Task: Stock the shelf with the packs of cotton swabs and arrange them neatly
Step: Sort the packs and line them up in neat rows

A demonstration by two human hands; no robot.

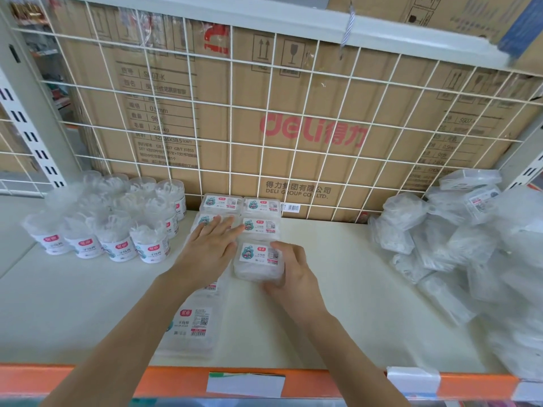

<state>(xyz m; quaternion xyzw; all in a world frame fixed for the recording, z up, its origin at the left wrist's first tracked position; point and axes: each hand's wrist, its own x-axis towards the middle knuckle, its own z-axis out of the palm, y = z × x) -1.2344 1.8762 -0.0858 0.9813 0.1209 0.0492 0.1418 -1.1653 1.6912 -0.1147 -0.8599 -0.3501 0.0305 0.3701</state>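
Observation:
Several clear rectangular swab packs with white labels lie in two columns on the cream shelf (88, 304). My right hand (289, 270) grips one pack (258, 261) at the front of the right column, fingers curled round its right side. My left hand (210, 245) lies flat with straight fingers on a pack (202, 220) in the left column. Behind them sit two more packs (260, 205) against the wire grid. Another pack (191, 327) lies near the front edge, partly under my left forearm.
Round clear tubs (117, 224) with white labels stand grouped at the left. A loose heap of clear packs in plastic bags (458, 245) fills the right side. A white wire grid (229, 118) with cardboard boxes behind closes the back. An orange rail (338, 380) edges the front.

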